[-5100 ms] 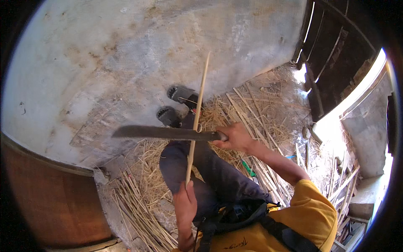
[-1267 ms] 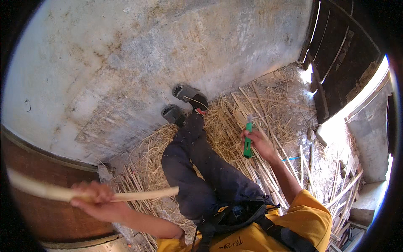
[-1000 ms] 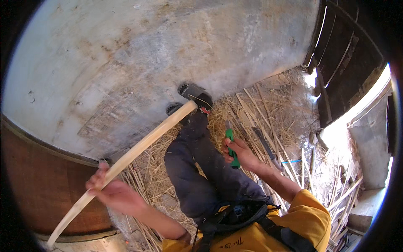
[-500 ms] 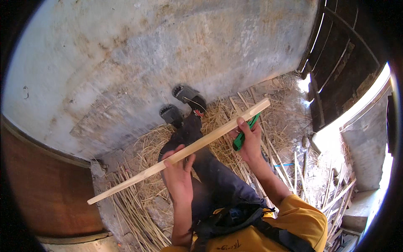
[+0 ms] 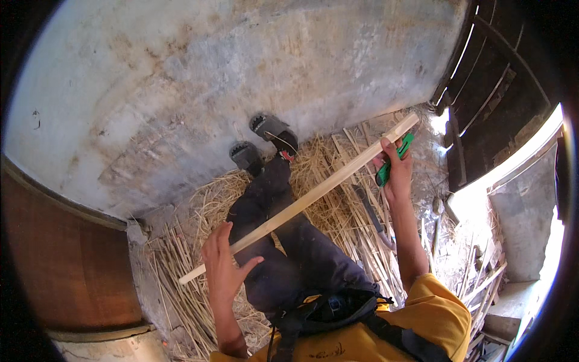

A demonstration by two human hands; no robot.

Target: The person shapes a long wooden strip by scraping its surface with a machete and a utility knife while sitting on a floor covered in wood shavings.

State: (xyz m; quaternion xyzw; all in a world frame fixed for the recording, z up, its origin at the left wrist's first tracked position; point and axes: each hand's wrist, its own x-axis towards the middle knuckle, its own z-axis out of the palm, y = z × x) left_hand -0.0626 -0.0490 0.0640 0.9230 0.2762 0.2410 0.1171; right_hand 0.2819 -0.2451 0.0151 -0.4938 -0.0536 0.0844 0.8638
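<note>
A long pale strip of wood or bamboo (image 5: 307,199) slants across my legs, its far end up to the right. Close to that far end, my right hand (image 5: 395,172) is closed round the strip, thumb on top. The same hand also holds a green hand tool (image 5: 403,151) with a dark lower end; its exact kind is hard to make out. Near the strip's lower left end, my left hand (image 5: 224,265) lies over it, fingers stretched and thumb spread apart. Part of the strip is hidden behind that hand.
A stained grey wall (image 5: 253,66) rises ahead, with my shoes (image 5: 271,130) near its foot. Straw and shavings (image 5: 211,199) litter the floor. Thin strips (image 5: 187,308) lie at left, and a long dark object (image 5: 374,217) lies by my right forearm. A brown panel (image 5: 66,265) stands left.
The strip has moved up and to the right with my right hand and the green tool. My left hand has shifted left, nearer the strip's lower end, and its thumb has spread off the strip.
</note>
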